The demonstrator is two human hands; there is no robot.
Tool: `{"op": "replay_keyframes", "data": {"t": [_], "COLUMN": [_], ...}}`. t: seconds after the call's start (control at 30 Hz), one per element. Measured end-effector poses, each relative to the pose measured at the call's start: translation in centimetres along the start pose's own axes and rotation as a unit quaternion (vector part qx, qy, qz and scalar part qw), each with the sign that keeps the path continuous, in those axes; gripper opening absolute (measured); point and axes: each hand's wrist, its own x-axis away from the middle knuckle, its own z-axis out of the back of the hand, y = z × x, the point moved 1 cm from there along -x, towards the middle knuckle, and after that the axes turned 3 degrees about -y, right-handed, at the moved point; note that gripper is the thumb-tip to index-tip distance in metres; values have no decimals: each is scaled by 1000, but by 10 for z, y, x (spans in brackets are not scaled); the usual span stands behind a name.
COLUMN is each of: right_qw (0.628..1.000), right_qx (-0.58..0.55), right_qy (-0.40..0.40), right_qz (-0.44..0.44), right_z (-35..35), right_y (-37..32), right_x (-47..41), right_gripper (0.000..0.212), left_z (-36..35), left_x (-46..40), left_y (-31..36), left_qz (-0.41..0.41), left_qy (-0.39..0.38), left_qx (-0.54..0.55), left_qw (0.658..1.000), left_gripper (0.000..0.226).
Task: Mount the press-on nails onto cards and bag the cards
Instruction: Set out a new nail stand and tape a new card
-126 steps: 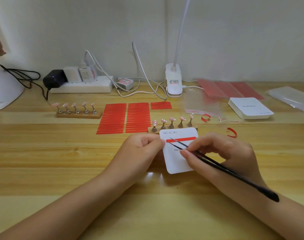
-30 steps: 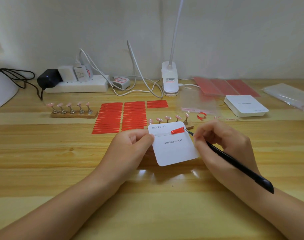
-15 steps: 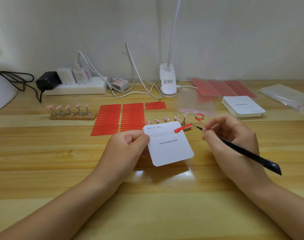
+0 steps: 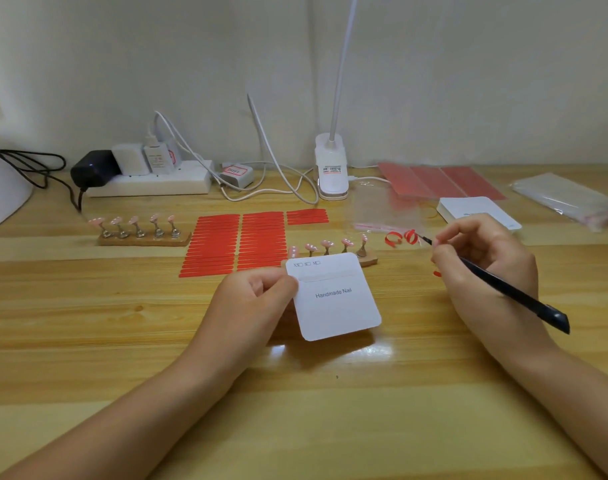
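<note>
My left hand [image 4: 257, 299] pinches the left edge of a white card [image 4: 337, 303] printed "Handmade Nail", held just above the wooden desk. A clear tape strip [image 4: 326, 277] runs across the card's upper part. My right hand [image 4: 482, 271] grips black tweezers [image 4: 510, 289], whose tip holds a curled red tape liner [image 4: 411, 236] up and to the right of the card. Behind the card a wooden stand [image 4: 333, 251] carries several pink nails on pegs. A second nail stand [image 4: 139, 232] sits to the left.
Sheets of red tape strips [image 4: 240, 242] lie behind the card. Another curled red liner [image 4: 392, 238] lies beside the tweezers' tip. A stack of white cards [image 4: 475, 211], clear bags [image 4: 565, 199] and red sheets [image 4: 441, 181] are at the right. A power strip [image 4: 150, 181] and clip lamp [image 4: 331, 171] stand by the wall.
The tweezers peeled the red liner off the card's tape and carried it to the right, away from the card. The tape on the card is now bare and clear.
</note>
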Motion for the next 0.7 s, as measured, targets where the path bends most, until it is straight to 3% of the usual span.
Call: {"op": "replay_keyframes", "data": {"t": [0.13,0.27,0.37,0.7], "right_qw": [1000,994,985,940], "right_qx": [24,74,109,164], "right_qy": [-15,-76,-132,-283], "right_qz": [1,16,12,-92], "right_z": [6,13,20,55], "right_y": [4,8,10,11], "right_x": [-7,-15,-23,-50], "right_gripper": [27,26,22,6], "left_z": [-2,-3,-4,-4], "left_x": [2,3,3,8], "left_y": [-2,-8,-9,-11], "left_qz": [-21,-58,-77,-94], "left_qy": [4,-29,-1,-6], "left_qx": [-59,-91,-108,-176], "left_qw": [998,994,991,980], "left_gripper": [35,30,38,45]}}
